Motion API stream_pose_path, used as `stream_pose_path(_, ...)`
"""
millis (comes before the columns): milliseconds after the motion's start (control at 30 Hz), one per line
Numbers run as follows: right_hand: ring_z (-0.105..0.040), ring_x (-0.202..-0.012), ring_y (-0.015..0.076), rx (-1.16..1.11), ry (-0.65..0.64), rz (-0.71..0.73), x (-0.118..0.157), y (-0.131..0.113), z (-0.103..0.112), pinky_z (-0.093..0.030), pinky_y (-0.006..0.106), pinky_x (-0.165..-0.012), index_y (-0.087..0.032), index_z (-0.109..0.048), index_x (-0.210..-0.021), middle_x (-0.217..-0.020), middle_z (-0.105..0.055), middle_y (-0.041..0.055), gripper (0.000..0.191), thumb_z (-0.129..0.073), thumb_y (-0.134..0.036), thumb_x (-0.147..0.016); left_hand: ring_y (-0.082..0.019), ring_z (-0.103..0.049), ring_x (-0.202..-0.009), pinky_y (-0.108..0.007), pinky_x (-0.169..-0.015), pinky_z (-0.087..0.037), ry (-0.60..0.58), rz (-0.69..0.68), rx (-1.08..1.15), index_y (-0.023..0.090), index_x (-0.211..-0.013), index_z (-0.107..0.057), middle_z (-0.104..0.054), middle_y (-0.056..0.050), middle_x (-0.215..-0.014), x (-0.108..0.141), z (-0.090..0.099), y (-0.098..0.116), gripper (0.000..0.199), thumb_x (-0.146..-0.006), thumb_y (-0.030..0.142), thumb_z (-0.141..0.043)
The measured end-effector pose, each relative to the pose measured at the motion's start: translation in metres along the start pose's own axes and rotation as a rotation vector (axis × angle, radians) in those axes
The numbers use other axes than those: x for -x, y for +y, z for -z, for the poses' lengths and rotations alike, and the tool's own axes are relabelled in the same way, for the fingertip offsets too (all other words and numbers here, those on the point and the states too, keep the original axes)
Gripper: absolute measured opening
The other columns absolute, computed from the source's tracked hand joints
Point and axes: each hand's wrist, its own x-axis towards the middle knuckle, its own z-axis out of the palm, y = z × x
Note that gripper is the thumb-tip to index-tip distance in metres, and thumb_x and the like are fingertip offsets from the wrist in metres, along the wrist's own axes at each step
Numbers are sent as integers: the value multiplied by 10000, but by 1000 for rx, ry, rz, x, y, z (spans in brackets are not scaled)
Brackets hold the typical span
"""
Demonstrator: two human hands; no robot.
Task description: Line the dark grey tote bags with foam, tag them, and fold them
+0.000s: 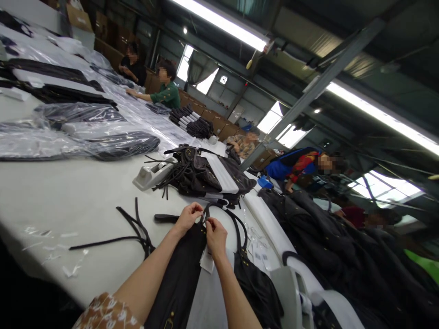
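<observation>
A dark handbag (180, 274) lies in front of me on the white table, with a pale grey wrapping band (209, 297) across it. At its top end, my left hand (188, 218) is closed in a pinch on the bag's black strap (206, 211). Close beside it, my right hand (216, 236) pinches the same strap, thumb and fingertips together. A white hang tag (206, 261) hangs just below my right fingers. Thin black cords (137, 230) stick out to the left of the bag. Exactly what lies between the fingertips is too small to make out.
A stack of dark bags (202, 173) stands ahead by a tape dispenser (154, 173). Plastic-wrapped bags (113, 144) lie at the left. Paper scraps (72, 269) litter the table (103, 196). Dark bags (329, 246) are heaped right. Several co-workers work farther off.
</observation>
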Motion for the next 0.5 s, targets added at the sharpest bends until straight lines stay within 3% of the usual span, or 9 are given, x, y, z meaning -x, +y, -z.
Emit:
stream_pose_path(167, -613, -783, 156, 55, -23, 85, -3, -13, 5, -428, 247, -758, -213, -734, -819, -798, -712, 30, 195, -541, -199, -800, -137, -566, -716, -248, -704, -479, -153, -48, 135, 198, -779, -532, -562, 29, -716, 17, 3, 3, 130, -729, 315, -563)
stream_pose_path(300, -611, -693, 134, 118, -13, 36, -4, -1, -5, -425, 211, -664, -229, -745, -778, -727, -715, -2, 142, -606, -201, -769, -191, -629, -749, -313, -715, -527, -102, 147, 320, 271, -940, -576, -632, 47, -778, 13, 2, -26, 352, -660, 445, -700)
stream_pose_path(400, -618, -643, 128, 79, 2, -98, -6, 18, -16, -421, 198, -603, -218, -754, -824, -712, -721, -1, 174, -583, -225, -789, -270, -652, -924, -395, -832, -538, -152, 235, 148, 341, -1064, -601, -694, 40, -985, 5, 0, -46, 540, -580, 526, -752)
stream_pose_path(500, -640, -665, 129, 100, 0, -83, -3, 26, -20, -421, 188, -599, -211, -759, -853, -727, -732, 6, 215, -554, -197, -790, -306, -627, -1032, -402, -948, -492, -281, 250, -38, 280, -965, -686, -714, -5, -1022, 4, 2, -56, 466, -624, 597, -695)
